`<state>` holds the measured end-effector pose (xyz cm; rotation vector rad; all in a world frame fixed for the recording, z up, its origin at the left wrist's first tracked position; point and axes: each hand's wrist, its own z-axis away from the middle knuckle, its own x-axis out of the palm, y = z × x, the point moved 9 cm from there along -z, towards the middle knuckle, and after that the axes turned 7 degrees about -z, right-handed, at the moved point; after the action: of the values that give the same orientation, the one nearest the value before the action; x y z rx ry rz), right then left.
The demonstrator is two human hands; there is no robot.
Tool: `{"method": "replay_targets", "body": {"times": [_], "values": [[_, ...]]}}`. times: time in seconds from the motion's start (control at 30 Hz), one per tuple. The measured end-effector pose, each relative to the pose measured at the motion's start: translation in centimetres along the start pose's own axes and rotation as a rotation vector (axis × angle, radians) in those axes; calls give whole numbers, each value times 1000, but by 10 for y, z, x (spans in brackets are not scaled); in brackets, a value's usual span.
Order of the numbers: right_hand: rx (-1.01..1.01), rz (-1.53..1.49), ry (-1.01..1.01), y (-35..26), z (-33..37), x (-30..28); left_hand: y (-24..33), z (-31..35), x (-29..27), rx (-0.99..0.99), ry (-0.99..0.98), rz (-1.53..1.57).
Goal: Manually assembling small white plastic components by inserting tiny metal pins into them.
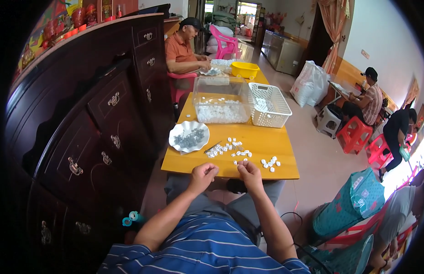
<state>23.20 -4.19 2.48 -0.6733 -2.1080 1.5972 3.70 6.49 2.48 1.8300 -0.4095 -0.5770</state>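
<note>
My left hand (pixel 204 176) is at the table's near edge, its thumb and fingers pinched together. Whatever is between them is too small to make out. Facing it, my right hand (pixel 250 174) is closed in a similar pinch, with its contents hidden. Just beyond the right fingertips is a small white plastic piece (pixel 235 162). Ahead of both hands lies a loose scatter of small white pieces (pixel 228 147), with a thin dark tool (pixel 213 146) at its left. A separate cluster of white pieces (pixel 271 163) sits to the right. Small grey parts (pixel 192 138) fill a scalloped white dish (pixel 174 142).
Farther along the yellow table (pixel 280 141) stand a clear plastic bin (pixel 223 112) of white pieces, a white basket (pixel 272 119) and a yellow basin (pixel 244 69). A co-worker (pixel 181 52) sits at the far left. Dark cabinets (pixel 84 132) flank the left; teal sacks (pixel 346 205) stand right.
</note>
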Motion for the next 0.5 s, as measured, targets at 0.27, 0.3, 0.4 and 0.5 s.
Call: {"method": "replay_targets", "body": {"times": [0.27, 0.3, 0.4, 0.5], "values": [[362, -515, -170, -17, 53, 39, 32, 11, 25, -47, -114, 119], [368, -522, -168, -17, 55, 40, 35, 11, 26, -14, -120, 90], [303, -485, -179, -22, 56, 41, 44, 14, 27, 32, -115, 37], [303, -412, -154, -18, 55, 37, 45, 16, 26, 44, -97, 16]]}}
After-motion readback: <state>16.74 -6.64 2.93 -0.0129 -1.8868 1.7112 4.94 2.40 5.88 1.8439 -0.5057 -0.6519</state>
